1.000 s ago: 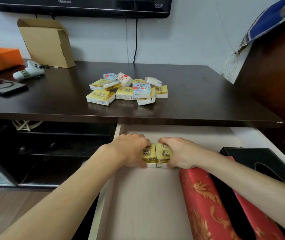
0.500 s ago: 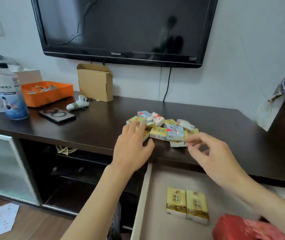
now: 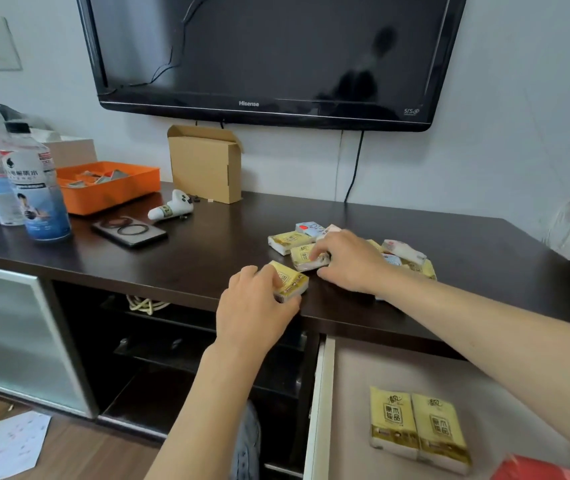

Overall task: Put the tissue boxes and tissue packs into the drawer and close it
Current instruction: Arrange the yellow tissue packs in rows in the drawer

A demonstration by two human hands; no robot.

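**Both hands back at the pile, each on a fresh yellow pack**

A second ago both hands were down in the drawer, pressing two yellow tissue packs [image 3: 418, 429] side by side onto its floor. Those two now lie there untouched, edges touching, printed faces up, long axes running front to back. Half a second ago the hands were reaching, empty, toward the heap on the cabinet top [image 3: 207, 251]; now they have arrived.

The left hand [image 3: 254, 315] is curled around a yellow pack [image 3: 290, 280] at the front edge of the cabinet, thumb below and fingers over its top. That pack sits tilted, long axis slanting away to the left, one corner toward the drawer.

The right hand [image 3: 349, 263] lies over the remaining pile of packs [image 3: 404, 254], fingers bent down on another yellow pack [image 3: 306, 258] whose long axis runs roughly left to right. Whether it grips or merely presses, I cannot tell.

So the round of stowing likely repeats: two packs in, many still out, the open drawer [image 3: 321, 403] waiting. A red tissue box [image 3: 533, 471] shows at the drawer's near corner.
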